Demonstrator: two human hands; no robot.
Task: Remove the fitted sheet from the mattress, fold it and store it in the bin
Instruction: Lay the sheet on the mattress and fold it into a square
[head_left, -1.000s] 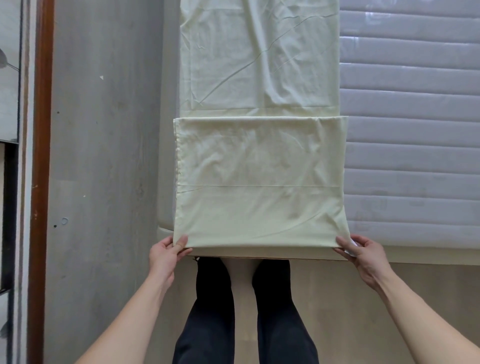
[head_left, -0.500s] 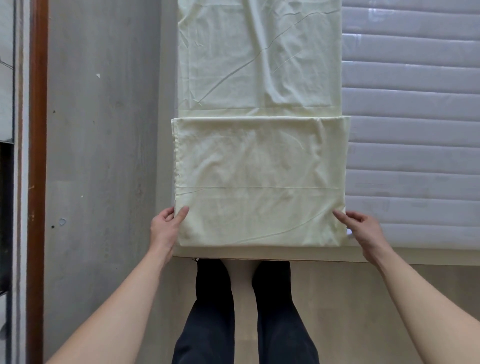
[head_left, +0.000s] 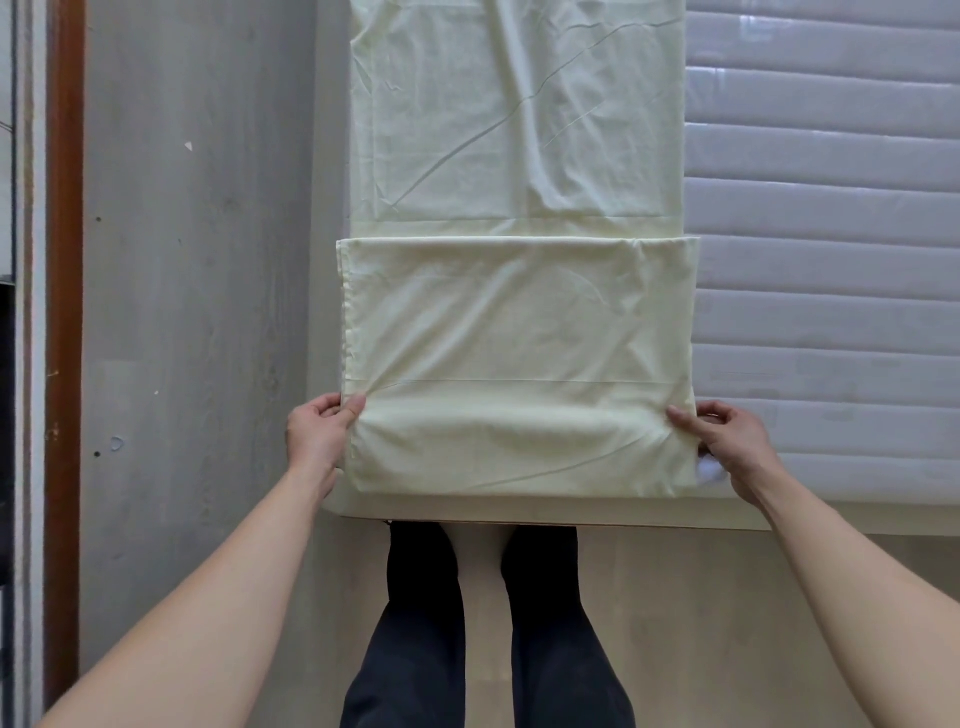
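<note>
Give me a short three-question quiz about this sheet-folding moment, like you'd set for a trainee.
1. True or false: the left hand and the right hand each pinch a side edge of the folded part of the pale yellow sheet.
2. Multiple choice: what does the sheet lie on? A) the grey floor B) the quilted mattress C) a bin
3. Fill in: the person's legs are clothed in ____ trousers.

Key: 1 true; 2 B; 3 dark.
</note>
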